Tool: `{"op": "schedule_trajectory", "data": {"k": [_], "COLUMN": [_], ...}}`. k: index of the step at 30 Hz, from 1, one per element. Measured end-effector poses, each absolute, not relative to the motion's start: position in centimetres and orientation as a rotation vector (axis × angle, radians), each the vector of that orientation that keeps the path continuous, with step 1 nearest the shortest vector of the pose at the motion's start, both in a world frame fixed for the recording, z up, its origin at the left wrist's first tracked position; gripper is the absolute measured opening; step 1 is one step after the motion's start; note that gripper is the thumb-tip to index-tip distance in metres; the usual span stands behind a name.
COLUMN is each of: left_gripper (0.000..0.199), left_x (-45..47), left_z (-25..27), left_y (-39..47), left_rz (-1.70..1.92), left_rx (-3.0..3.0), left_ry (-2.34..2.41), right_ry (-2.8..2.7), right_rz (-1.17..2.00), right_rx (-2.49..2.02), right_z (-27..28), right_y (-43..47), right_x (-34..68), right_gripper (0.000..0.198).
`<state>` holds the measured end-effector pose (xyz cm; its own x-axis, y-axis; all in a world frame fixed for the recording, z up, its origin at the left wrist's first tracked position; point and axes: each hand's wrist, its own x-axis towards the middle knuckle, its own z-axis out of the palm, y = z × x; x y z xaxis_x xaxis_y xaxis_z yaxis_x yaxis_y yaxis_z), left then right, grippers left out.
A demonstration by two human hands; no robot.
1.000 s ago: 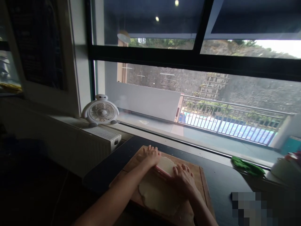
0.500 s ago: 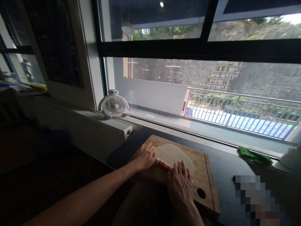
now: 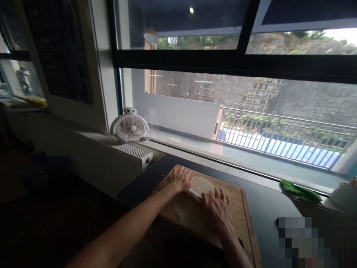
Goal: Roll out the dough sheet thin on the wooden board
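Observation:
A thin, pale sheet of rolled dough [image 3: 188, 214] lies on a wooden cutting board [image 3: 237, 201], partly covered by my hands and forearms. Across it runs a short red-and-white cylinder [image 3: 195, 195], like a rolling pin with printed markings. My left hand [image 3: 181, 179] rests palm-down over its far left end, fingers stretched forward. Over the right end lies my right hand [image 3: 217, 206], flat, its fingers apart. Both palms hide the cylinder's ends; only its middle shows between them.
The board sits on a dark table [image 3: 267, 208] beside a window. A white fan [image 3: 131, 126] stands on a radiator [image 3: 131, 154] to the left. A green cloth [image 3: 299, 191] lies by the sill at right, near a white container [image 3: 344, 197]. A pixelated patch covers the table's right side.
Both hands have pushed the cylinder forward across the dough, away from me. More dough now shows on the near side, and the cylinder has turned so less red shows.

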<state>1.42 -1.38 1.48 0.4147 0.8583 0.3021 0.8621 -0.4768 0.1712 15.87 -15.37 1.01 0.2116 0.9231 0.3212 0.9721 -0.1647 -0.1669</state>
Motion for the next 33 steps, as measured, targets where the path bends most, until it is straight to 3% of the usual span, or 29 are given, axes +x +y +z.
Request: {"op": "schedule_trajectory", "data": {"k": [14, 22, 27, 33], "left_gripper": [0.039, 0.036, 0.039, 0.044], "left_x": [-1.1, -1.1, -2.7, -6.4], "left_z": [1.2, 1.0, 1.2, 1.6], "left_y": [-5.2, -5.0, -6.6, -9.2], "left_rz": [-0.673, -0.648, -0.618, -0.481], "left_rx": [-2.553, -2.564, -2.645, -2.825], "left_ry": [-1.533, -1.52, -1.409, -1.359], "right_ry": [-1.825, -1.773, -1.77, -1.955], "right_rz": [-0.337, 0.006, -0.236, -0.248], "right_rx": [-2.094, -2.164, -2.166, -1.997], "right_z": [0.5, 1.5, 0.8, -0.8], "right_y": [-17.7, -15.9, -17.2, -23.5], "right_x": [14.0, 16.1, 15.1, 12.3], "right_gripper": [0.054, 0.045, 0.05, 0.055]}}
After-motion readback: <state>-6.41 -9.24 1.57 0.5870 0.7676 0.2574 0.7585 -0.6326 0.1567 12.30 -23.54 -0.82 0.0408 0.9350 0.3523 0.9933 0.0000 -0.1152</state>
